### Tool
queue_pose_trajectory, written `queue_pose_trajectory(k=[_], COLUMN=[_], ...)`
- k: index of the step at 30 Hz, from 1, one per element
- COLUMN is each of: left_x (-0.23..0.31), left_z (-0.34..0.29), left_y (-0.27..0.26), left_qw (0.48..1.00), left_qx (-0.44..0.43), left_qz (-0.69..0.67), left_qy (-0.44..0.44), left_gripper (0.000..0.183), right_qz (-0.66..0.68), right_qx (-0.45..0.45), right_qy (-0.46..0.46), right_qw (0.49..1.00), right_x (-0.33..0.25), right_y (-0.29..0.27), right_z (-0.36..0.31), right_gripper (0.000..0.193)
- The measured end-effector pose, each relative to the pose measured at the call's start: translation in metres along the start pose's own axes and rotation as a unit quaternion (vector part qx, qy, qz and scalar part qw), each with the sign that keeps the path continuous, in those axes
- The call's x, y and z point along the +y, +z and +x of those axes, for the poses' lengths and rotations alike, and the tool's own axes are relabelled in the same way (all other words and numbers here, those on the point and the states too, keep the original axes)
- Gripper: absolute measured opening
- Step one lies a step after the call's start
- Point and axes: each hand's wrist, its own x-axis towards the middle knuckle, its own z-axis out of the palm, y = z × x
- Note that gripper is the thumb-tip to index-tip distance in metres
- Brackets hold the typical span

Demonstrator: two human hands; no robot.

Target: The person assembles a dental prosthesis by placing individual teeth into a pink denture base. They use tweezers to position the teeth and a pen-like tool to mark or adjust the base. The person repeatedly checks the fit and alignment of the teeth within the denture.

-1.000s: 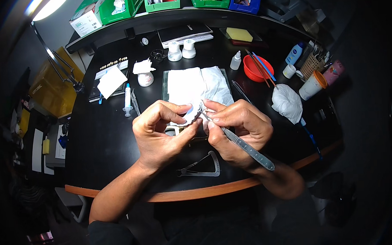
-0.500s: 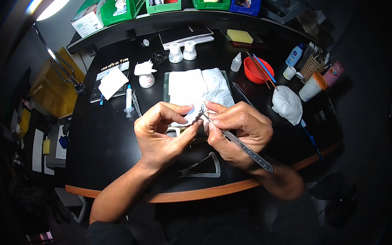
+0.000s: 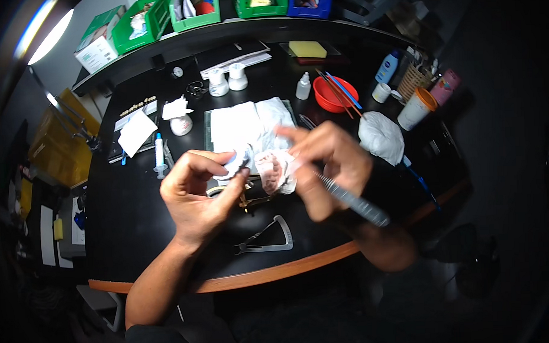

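Observation:
My left hand (image 3: pixel 190 189) pinches a white dental plaster model (image 3: pixel 242 159) with a scalloped edge between thumb and fingers. A slim metal tool (image 3: pixel 357 202) with a marked handle sits in my right hand (image 3: pixel 331 163), which is blurred by motion and apart from the model. Between the hands, a second dental cast (image 3: pixel 273 169), pinkish with tooth shapes, stands above a brass-coloured frame (image 3: pixel 245 203). My left hand partly covers that frame. The tool's tip cannot be made out.
White tissue sheets (image 3: pixel 233 126) lie behind the hands. A metal caliper (image 3: pixel 283 235) rests near the desk's front edge. To the right stand a red bowl (image 3: pixel 323 98) with brushes, a dropper bottle (image 3: pixel 303 86) and a wadded white cloth (image 3: pixel 379 137). A blue-tipped syringe (image 3: pixel 159 154) lies left.
My right hand has moved away from the model with the metal tool, uncovering the pinkish cast. My left hand keeps its grip on the model. The whole view has shifted.

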Motion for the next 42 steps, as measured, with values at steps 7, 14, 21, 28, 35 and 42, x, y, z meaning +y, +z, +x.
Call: queue_pose_trajectory(k=[7,14,21,28,35,42], left_x=[-0.007,-0.01,-0.013,-0.011,-0.016,-0.009], left_z=[0.009,0.007,0.011,0.014,0.017,0.022], left_y=[0.0,-0.009,-0.007,-0.005,-0.017,-0.012], left_qw=[0.999,0.999,0.996,0.978,0.947,0.934], left_qx=[0.023,0.007,0.011,0.005,0.026,-0.019], left_qz=[-0.029,0.023,0.02,-0.141,-0.229,-0.245], left_qy=[-0.038,-0.047,-0.084,-0.153,-0.223,-0.259], left_gripper=[0.034,0.036,0.043,0.059,0.05,0.042], right_qz=[-0.196,-0.308,-0.423,-0.443,-0.44,-0.672], right_qx=[0.141,-0.09,-0.253,-0.131,-0.048,0.067], right_qy=[0.236,0.332,0.348,0.33,0.309,0.45], right_qw=[0.941,0.887,0.797,0.823,0.842,0.585], right_x=[0.023,0.046,0.011,-0.027,-0.058,-0.052], right_y=[-0.063,-0.072,-0.081,-0.073,-0.116,-0.237], right_z=[0.021,0.008,-0.022,-0.078,-0.089,-0.153], right_gripper=[0.023,0.011,0.01,0.014,0.02,0.024])
